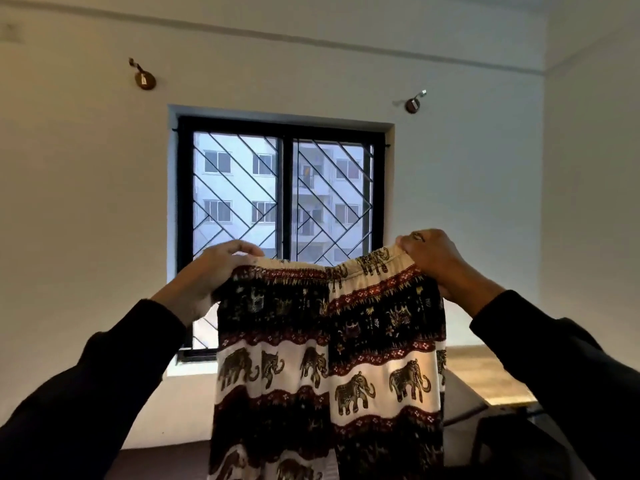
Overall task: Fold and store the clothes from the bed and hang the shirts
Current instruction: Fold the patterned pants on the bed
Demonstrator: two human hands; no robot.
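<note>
— What's being held up?

— Soft printed trousers [329, 358], thin cloth in cream, black and dark red bands with rows of elephants, hanging in front of the window [280, 188].

— And the grip?

— The left hand [211, 275] pinches one end of the gathered elastic waistband, the right hand [436, 261] the other, fingers curled over the cloth.

— Around them?

— Black window frame, diagonal metal bars, plain white wall [86, 202].

Wooden tabletop [485, 375] at lower right, pale cloth [460, 396] draped over its near edge
</note>
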